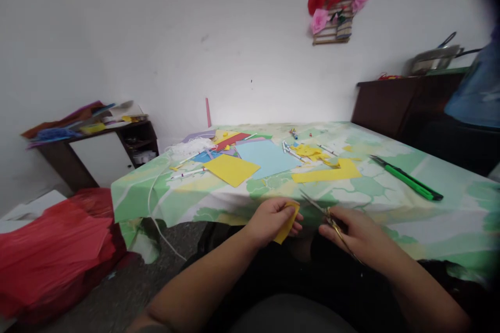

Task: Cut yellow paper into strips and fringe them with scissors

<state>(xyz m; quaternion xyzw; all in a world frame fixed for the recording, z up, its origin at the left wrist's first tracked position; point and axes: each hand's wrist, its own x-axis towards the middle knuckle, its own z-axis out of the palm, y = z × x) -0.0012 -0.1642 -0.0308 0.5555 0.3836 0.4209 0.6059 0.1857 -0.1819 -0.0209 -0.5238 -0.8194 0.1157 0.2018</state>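
My left hand (273,218) pinches a small piece of yellow paper (286,229) over my lap, just off the table's front edge. To its right, my right hand (351,229) is closed on gold-handled scissors (332,219), whose blades point up and left toward the paper without touching it. On the table behind lie a yellow sheet (232,169), a light blue sheet (266,157) and a bent yellow strip (328,173). Crumpled yellow scraps (309,152) sit behind the strip.
A green utility knife (410,181) lies at the right on the patterned tablecloth (375,213). White strings (195,146) and coloured papers are at the table's left. A red bag (58,244) stands on the floor. Part of a person in blue (474,91) shows far right.
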